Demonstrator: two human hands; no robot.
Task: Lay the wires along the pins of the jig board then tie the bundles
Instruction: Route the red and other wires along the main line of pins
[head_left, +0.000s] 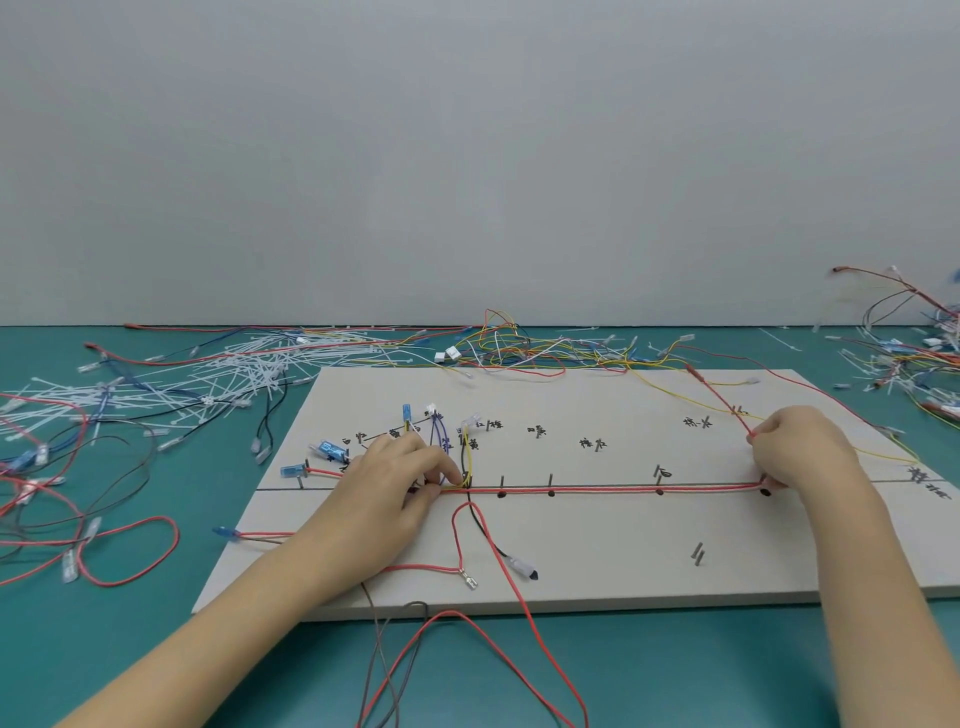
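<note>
In the head view, we worked at the jig board (571, 545), which lay flat on the green table (130, 649). Our left hand (400, 478) pressed the wires down at the left junction of the board, its fingertips pinching the small bundle where a yellow wire (469, 457) and a black wire (480, 525) branched off. Our right hand (795, 452) was curled around the red wire (602, 489), gripping it near the right-hand pin (764, 488) and turning it up toward the far edge. Between the two hands the red wire ran taut along the drawn line, just beside the row of pins (551, 483). To do this step well, we judged that the left hand should hold the junction fixed while the right hand drew the slack out, seated the wire on the correct side of each pin, and formed the corner without lifting the run off the board. Excess pull would likely drag the branch wires from their marked positions. No containers were present: the cable ties (208, 379) lay in a loose heap on the table beyond the left corner of the board, and spare wires (519, 348) lay tangled along the far edge, with another heap at the right (909, 358).
</note>
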